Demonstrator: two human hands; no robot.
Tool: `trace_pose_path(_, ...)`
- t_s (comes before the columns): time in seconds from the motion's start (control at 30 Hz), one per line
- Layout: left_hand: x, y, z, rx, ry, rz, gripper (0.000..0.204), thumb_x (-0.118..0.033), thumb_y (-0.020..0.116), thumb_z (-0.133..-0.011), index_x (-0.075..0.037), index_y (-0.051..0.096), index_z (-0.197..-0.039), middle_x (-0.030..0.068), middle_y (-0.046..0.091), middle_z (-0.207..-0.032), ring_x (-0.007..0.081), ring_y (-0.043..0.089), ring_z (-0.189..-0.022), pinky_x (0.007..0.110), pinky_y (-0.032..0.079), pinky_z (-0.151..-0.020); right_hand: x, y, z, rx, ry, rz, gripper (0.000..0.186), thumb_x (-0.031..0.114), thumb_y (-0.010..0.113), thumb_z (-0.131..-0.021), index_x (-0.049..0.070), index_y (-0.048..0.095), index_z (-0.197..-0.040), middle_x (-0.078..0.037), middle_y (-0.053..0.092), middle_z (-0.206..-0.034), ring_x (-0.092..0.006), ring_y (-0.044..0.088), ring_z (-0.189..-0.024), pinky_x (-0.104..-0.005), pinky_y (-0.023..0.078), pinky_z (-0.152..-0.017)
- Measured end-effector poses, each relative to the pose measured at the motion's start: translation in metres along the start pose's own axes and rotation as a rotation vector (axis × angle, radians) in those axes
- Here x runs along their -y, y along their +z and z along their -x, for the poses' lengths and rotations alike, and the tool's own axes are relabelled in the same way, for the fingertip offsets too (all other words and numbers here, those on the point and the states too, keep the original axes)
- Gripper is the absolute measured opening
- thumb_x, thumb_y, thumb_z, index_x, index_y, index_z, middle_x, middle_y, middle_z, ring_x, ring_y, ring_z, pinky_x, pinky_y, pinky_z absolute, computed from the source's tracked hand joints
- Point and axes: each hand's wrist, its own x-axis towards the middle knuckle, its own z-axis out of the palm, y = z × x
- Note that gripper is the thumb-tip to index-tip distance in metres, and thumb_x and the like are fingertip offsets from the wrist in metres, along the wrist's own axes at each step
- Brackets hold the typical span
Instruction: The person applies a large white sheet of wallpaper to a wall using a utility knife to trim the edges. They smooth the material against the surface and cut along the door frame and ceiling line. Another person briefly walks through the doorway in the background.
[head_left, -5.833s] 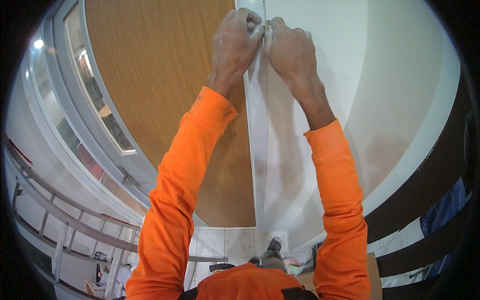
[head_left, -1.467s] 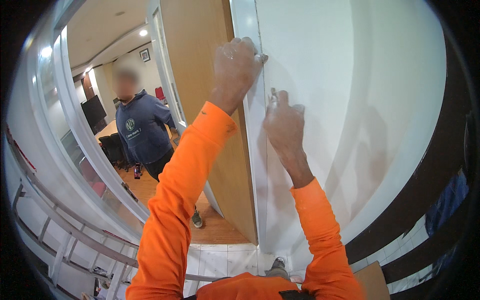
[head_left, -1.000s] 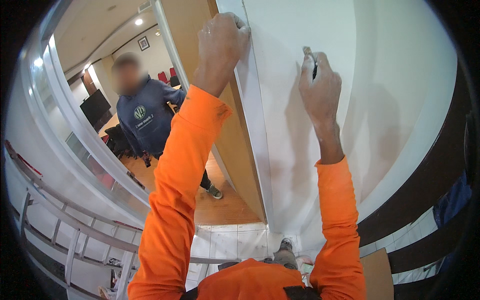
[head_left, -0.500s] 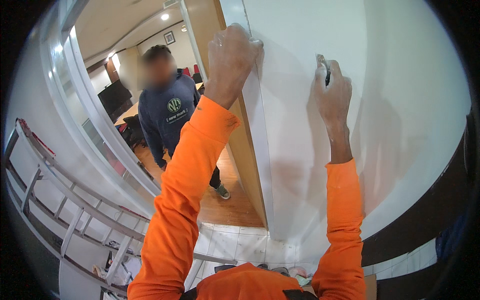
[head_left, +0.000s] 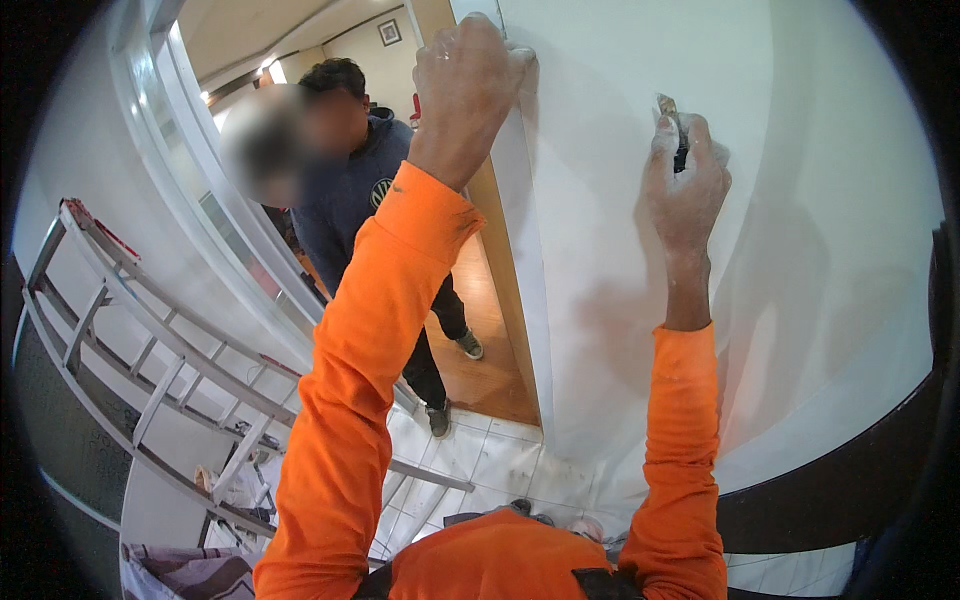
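Observation:
My left hand [head_left: 468, 95], powdered white, is raised in a fist at the edge of the white wall [head_left: 620, 240], beside the wooden door frame [head_left: 505, 300]. Its curled fingers hide whatever they may hold. Farther right, my right hand [head_left: 690, 195], also dusty, grips a small black-handled tool [head_left: 681, 156] in front of the same wall. A short, whitish-smeared tip sticks up beyond the thumb and fingers; I cannot make out its exact kind. A pale strip [head_left: 522, 190] runs down the wall's edge, below my left hand.
In the doorway at left, a person in a dark hoodie [head_left: 340, 210] has one foot on the white tiles [head_left: 500, 455]. A metal ladder [head_left: 160, 400] leans along the left side. Patterned cloth [head_left: 190, 575] lies below it. A dark curved band [head_left: 830, 495] borders the lower right.
The person in the doorway has stepped nearer, onto the tiles. My view has shifted slightly; my right hand appears a little farther right and lower, still gripping the tool. My left fist remains at the edge.

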Motion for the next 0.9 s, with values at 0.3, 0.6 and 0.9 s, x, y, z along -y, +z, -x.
trace_pose_path(0.3, 0.005, 0.007, -0.001, -0.067, -0.003, -0.005, 0.032, -0.031, 0.073, -0.083, 0.0, 0.072, -0.09, 0.0168, 0.071, -0.072, 0.0291, 0.072, -0.068, 0.04, 0.056, -0.068, -0.009, 0.0, 0.001, 0.017, 0.055, -0.082, 0.012, 0.019, 0.061, -0.1, 0.008, 0.062, -0.095, -0.007, 0.06, -0.066, -0.0271, 0.056, -0.066, -0.0419, 0.046, -0.074)
trace_pose_path(0.6, 0.005, 0.004, 0.024, -0.156, -0.058, 0.227, 0.024, -0.02, 0.074, -0.09, 0.002, 0.073, -0.101, 0.0148, 0.077, -0.091, 0.0241, 0.075, -0.082, 0.035, 0.058, -0.075, -0.016, 0.007, 0.004, -0.015, -0.042, 0.001, 0.01, 0.017, 0.062, -0.098, 0.008, 0.062, -0.096, -0.007, 0.058, -0.066, -0.0272, 0.057, -0.067, -0.0397, 0.044, -0.077)
trace_pose_path(0.9, -0.014, -0.012, 0.025, -0.101, -0.371, 0.406, 0.021, -0.017, 0.07, -0.088, 0.0, 0.077, -0.097, 0.0221, 0.075, -0.09, 0.0357, 0.073, -0.084, 0.043, 0.055, -0.079, -0.011, 0.005, 0.007, -0.031, -0.059, -0.017, 0.011, 0.016, 0.061, -0.098, 0.007, 0.059, -0.092, -0.008, 0.055, -0.067, -0.0274, 0.055, -0.067, -0.0418, 0.045, -0.069)
